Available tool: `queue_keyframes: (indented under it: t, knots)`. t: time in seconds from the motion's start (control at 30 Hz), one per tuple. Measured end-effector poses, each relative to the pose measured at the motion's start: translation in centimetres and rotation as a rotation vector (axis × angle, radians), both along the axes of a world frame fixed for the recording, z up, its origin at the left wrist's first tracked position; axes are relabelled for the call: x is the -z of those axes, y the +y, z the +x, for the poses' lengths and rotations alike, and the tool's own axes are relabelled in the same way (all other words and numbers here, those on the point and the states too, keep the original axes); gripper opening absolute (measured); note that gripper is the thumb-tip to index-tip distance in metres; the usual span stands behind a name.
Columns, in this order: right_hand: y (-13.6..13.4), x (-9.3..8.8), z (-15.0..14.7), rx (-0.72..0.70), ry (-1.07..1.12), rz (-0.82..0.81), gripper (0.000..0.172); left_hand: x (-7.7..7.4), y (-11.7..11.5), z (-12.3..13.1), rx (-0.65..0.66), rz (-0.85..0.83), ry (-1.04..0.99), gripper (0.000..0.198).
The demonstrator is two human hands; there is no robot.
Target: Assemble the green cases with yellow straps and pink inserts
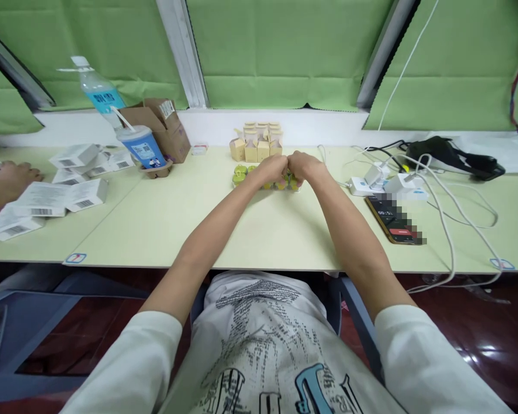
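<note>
Both of my arms reach forward over the pale table. My left hand (273,171) and my right hand (303,167) meet with fingers curled, right above a clear tray of small green-topped items (240,173). Whatever lies between the fingers is too small or hidden to make out. The hands cover part of the tray. Just behind it stand several small yellowish open boxes (259,145) in a cluster near the wall.
To the left are a blue cup (142,146), a bottle (100,95), a cardboard box (166,129), white boxes (43,198) and another person's hand (15,178). On the right lie a phone (391,218), a power strip (362,187), cables and a black bag (451,155).
</note>
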State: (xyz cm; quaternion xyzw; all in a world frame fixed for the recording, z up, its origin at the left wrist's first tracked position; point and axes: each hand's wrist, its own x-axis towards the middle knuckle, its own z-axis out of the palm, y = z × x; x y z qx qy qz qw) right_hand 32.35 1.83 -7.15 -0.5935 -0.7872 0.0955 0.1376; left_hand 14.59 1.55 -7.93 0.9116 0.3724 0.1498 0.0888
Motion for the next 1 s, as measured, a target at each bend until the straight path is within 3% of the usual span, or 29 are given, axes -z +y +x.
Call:
queue_keyframes:
  t: [0.17, 0.37, 0.43, 0.53, 0.6, 0.67, 0.83, 1.0]
  knots:
    - [-1.2, -1.7, 1.4, 0.077, -0.143, -0.133, 0.072, -0.1, -0.6, -0.1, 0.002, -0.006, -0.007, 0.012]
    - [-1.5, -2.3, 3.1, 0.122, -0.075, -0.26, 0.11, -1.0, 0.4, -1.4, 0.04, -0.04, -0.095, 0.032]
    - [-1.5, -2.1, 3.7, 0.122, 0.0, -0.317, 0.122, -1.8, 1.4, -3.1, 0.007, -0.033, -0.257, 0.034]
    - [-1.7, -1.6, 4.6, 0.099, 0.135, -0.364, 0.143, -2.2, 2.8, -6.5, -0.248, -0.124, -0.827, 0.022]
    - [-2.0, -1.1, 4.9, 0.062, 0.223, -0.364, 0.156, -1.6, 3.1, -8.9, -0.351, -0.177, -0.944, 0.02]
    - [-2.2, -0.6, 4.9, 0.011, 0.302, -0.366, 0.157, -0.1, 2.9, -10.6, -0.41, -0.258, -1.006, 0.029]
    - [-2.0, 0.1, 5.0, -0.024, 0.435, -0.371, 0.131, 4.4, 1.1, -11.6, -0.445, -0.49, -1.138, 0.064]
    - [-2.1, 1.1, 4.9, -0.021, 0.606, -0.334, 0.122, 6.2, 1.0, -10.9, -0.433, -0.562, -1.216, 0.074]
